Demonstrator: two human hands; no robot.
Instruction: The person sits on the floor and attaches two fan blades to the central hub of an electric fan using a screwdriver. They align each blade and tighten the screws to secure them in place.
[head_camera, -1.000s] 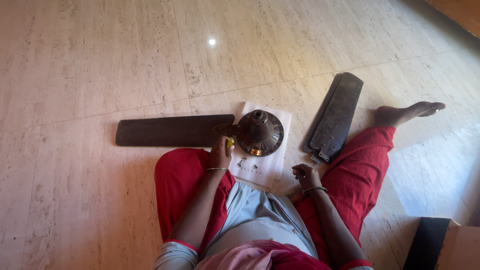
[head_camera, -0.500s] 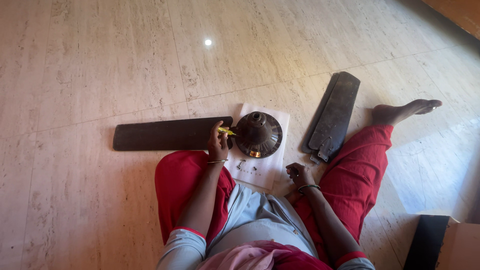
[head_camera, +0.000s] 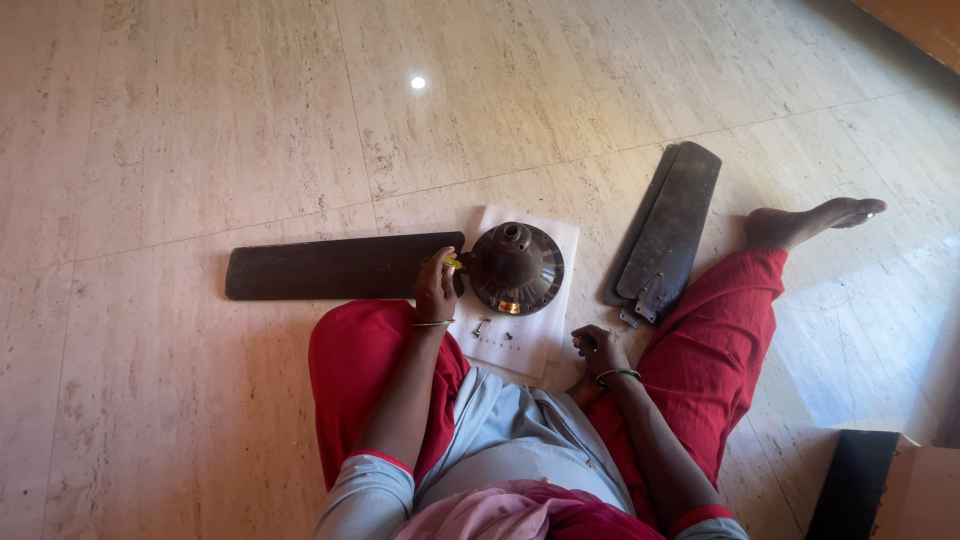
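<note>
Left hand (head_camera: 436, 288) has its grip closed around a yellow-handled screwdriver (head_camera: 452, 263), tip at the joint where the long dark fan blade (head_camera: 335, 268) meets the fan motor (head_camera: 516, 266) on the white paper (head_camera: 545, 325). Right hand (head_camera: 594, 349) rests curled near the knee, possibly pinching something small, but I can't tell. Loose screws (head_camera: 483, 325) lie on the paper; spare blades (head_camera: 668, 232) lie on the floor to the right.

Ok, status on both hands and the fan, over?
Left hand gripping yellow-handled screwdriver at blade-to-motor joint. Right hand closed near knee, contents unseen. Loose screws on paper; nothing blocking.
</note>
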